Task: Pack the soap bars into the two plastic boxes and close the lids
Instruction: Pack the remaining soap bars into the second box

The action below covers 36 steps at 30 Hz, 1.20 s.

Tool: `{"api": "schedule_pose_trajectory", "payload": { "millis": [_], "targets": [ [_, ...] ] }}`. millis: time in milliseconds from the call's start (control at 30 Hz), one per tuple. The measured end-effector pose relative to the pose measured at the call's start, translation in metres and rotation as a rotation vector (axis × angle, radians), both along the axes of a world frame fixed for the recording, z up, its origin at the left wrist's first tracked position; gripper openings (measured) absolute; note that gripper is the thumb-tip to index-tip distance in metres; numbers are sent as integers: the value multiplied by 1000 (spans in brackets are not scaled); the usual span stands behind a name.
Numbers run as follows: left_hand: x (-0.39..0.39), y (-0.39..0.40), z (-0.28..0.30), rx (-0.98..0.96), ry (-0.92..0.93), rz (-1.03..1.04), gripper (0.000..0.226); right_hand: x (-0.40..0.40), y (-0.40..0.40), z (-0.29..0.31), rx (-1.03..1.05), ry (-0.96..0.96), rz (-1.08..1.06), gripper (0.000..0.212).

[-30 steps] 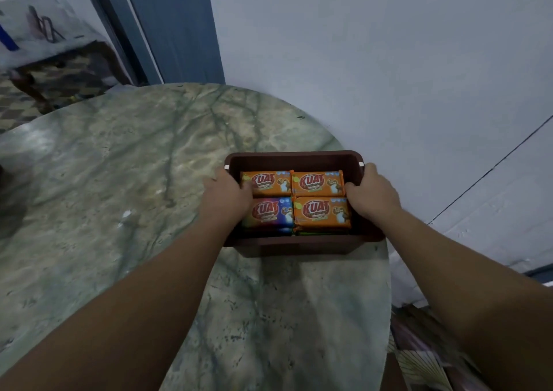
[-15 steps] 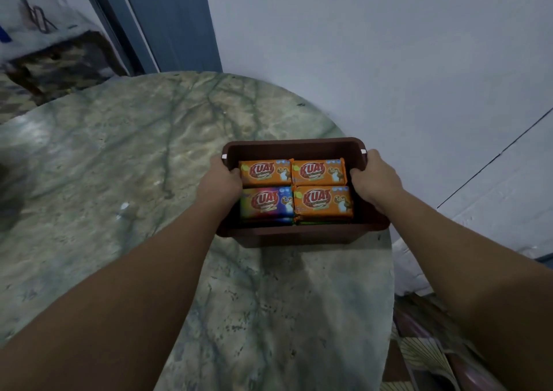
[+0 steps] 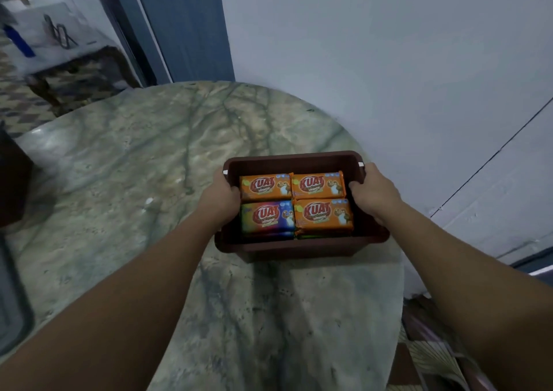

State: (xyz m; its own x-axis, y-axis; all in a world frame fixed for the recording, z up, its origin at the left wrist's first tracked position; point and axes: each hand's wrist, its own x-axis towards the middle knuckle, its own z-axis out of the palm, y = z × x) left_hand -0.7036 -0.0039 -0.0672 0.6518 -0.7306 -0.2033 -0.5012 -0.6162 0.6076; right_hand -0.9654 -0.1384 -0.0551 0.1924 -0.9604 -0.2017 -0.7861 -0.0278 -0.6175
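Both hands had it: left hand (image 3: 222, 196) curled over the left wall of the brown plastic box (image 3: 299, 245), right hand (image 3: 371, 192) gripping the right wall. That box sat lidless near the right edge of the marble table (image 3: 119, 187), with four soap bars (image 3: 296, 203) showing on top, three orange, one multicoloured.

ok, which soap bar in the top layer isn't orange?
The near-left soap bar, beside the left hand: its wrapper is green-to-blue; the other three visible are orange.
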Motion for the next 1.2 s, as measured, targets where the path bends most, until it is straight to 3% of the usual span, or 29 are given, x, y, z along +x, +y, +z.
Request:
{"api": "schedule_pose_trajectory", "payload": {
  "millis": [367,500,700,1200],
  "targets": [
    [55,122,3,-69,28,-78,33,50,124,-8,10,-7,-88,22],
    [78,177,5,-22,15,-109,28,71,182,-7,23,-21,-108,15],
    [109,239,1,16,-7,-138,25,94,249,-5,102,-175,-167,15],
    [135,332,1,114,-96,-48,22,119,345,-5,119,-248,-140,20]
  ]
}}
